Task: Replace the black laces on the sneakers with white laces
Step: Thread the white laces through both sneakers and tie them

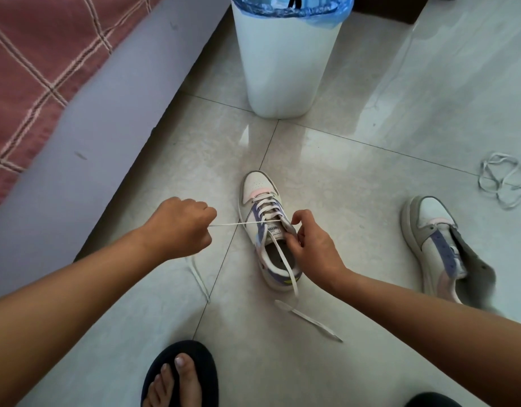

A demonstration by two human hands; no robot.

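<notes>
The left hand (181,227) was curled into a fist around a white lace (238,223), which ran taut from its knuckles straight across to the upper eyelets of the near sneaker (266,230). That sneaker stood on the tiled floor (356,177) directly between the two hands, toe pointing away from the person, already criss-crossed with white lacing over its purple eyelet strip. The right hand (313,245) sat against the sneaker's tongue and collar, thumb and fingers bent and pinching the shoe's upper edge beside the top eyelets. Below the right hand the other end of the white lace trailed out over the heel and lay loose on the floor, its tip stretching off toward the right forearm. Beneath the left wrist another slack length of the lace lay on the tile.

Well off to the right of the right hand stood the second sneaker (438,248), unlaced, its tongue flopped open. Farther out past it, at the frame's edge, a loose lace (506,183) lay in tangled loops. Beyond both hands, straight ahead of the near sneaker's toe, stood a white bin (285,69) lined with a blue bag, something dark hanging just inside its rim. To the left of the left hand rose the grey side of a bed (100,127) with a pink checked cover. Close under the arms a foot in a dark slipper (177,374) rested on the floor. Nothing lay across the stretched lace between fist and shoe.
</notes>
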